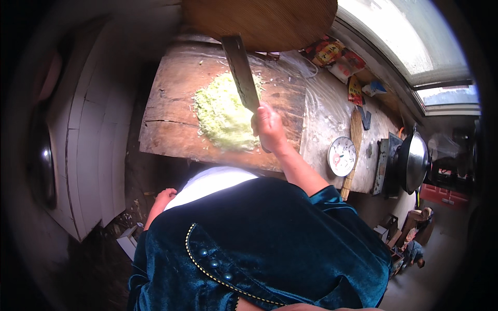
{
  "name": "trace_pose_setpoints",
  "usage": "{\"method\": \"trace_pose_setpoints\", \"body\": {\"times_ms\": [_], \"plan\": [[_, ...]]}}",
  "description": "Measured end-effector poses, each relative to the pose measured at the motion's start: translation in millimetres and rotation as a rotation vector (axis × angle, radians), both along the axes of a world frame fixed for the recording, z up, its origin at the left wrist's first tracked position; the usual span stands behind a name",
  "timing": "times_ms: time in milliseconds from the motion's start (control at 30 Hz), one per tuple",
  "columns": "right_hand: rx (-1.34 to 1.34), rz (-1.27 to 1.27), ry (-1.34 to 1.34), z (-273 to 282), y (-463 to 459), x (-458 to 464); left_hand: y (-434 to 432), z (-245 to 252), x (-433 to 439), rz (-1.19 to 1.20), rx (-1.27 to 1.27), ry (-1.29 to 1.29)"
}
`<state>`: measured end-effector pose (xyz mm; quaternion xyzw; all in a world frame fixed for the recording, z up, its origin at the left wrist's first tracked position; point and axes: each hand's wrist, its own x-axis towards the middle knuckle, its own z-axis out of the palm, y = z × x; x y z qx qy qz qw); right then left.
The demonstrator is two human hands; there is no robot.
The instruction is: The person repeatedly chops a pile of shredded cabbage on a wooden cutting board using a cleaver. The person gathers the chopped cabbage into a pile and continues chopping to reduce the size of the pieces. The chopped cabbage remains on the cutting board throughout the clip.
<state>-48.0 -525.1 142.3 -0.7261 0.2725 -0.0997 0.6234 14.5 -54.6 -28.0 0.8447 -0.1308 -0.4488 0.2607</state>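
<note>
My right hand (269,128) grips the handle of a cleaver (240,70). Its broad blade points away from me and is raised over a heap of finely chopped pale green vegetable (220,112). The heap spreads over a thick wooden chopping board (167,112) with cracks in its surface, and small bits lie scattered around it. Low at my side, next to the white cloth (218,182) at my waist, is my left hand (165,197), away from the board. Its fingers are partly hidden, so whether they hold anything is unclear.
A round wooden board (260,23) stands beyond the chopping board. To the right are a patterned enamel plate (341,156), a straw brush (355,128), food packets (325,50) and a wok (414,161). White tiled cabinetry (93,128) is at left. A person (414,252) is in the far right background.
</note>
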Motion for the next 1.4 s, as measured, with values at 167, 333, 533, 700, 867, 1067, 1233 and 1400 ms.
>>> {"method": "trace_pose_setpoints", "body": {"times_ms": [167,333,533,700,867,1067,1233,1400], "plan": [[-0.384,0.107,0.346,-39.1,-0.8,16.3,11.6,-9.7,-8.6,0.061,-0.033,0.045],[-0.105,0.089,0.100,-23.6,1.5,3.3,20.9,-10.1,-22.0,0.122,-0.045,0.068],[-0.193,0.280,0.440,-65.0,8.4,13.9,2.0,3.5,-17.5,0.068,-0.021,0.013],[-0.210,0.249,0.313,-59.6,3.5,13.6,-10.1,19.6,-16.5,0.137,0.032,0.085],[-0.062,0.132,0.084,-5.2,-4.9,-7.2,-15.4,25.7,-14.8,0.073,0.113,0.025],[-0.426,0.134,0.227,-35.8,-14.3,-0.3,-17.0,14.5,-15.7,0.102,0.043,0.053],[-0.133,0.031,0.226,-37.3,-15.4,-2.9,-8.2,10.4,-15.9,0.055,0.047,0.017],[-0.074,0.040,0.204,-26.0,-4.3,-0.5,-8.2,13.1,-13.5,0.048,0.058,0.054]]}}
